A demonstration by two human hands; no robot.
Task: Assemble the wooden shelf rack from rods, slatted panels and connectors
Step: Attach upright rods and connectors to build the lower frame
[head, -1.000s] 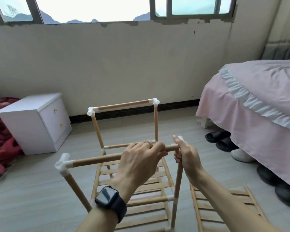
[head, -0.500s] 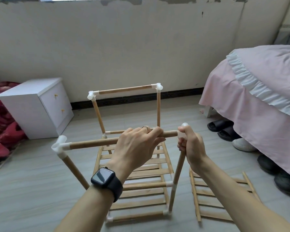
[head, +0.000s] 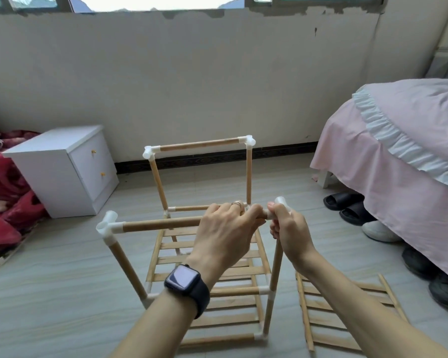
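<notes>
Head view: both hands are gripping the top front rail of the shelf rack (head: 248, 177).
The left hand (head: 225, 228) is curling round the horizontal rod (head: 161, 224); the right hand (head: 290, 231) is clenching the white connector (head: 281, 202) atop the front right post, seemingly where the rod's end is meeting it. The rack is standing on the floor (head: 62, 293), with a loose slatted panel (head: 305, 316) lying just beside it.
</notes>
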